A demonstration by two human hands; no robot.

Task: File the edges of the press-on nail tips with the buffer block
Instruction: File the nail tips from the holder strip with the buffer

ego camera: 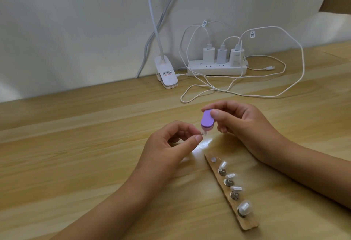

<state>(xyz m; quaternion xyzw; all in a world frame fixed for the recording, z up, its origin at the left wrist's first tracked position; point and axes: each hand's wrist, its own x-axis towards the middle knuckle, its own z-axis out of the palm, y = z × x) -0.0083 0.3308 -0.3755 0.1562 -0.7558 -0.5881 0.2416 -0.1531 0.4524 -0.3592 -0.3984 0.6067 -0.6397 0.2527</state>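
My right hand (pixel 245 125) grips a small purple buffer block (pixel 207 120) between thumb and fingers, its lower end pointing down. My left hand (pixel 171 144) pinches a tiny clear nail tip (pixel 261 134) between thumb and forefinger; the tip sits right under the block's lower end and touches it. The tip is mostly hidden by my fingers. A wooden holder strip (pixel 247 222) lies on the table below my right wrist, carrying several clear nail tips (pixel 244 207) on small metal stands, with one bare spot (pixel 213 159) at its far end.
A white power strip (pixel 216 68) with three chargers sits at the back by the wall. Loose white cables (pixel 266 95) loop over the wooden table behind my hands. A white lamp clip (pixel 167 74) stands left of the strip.
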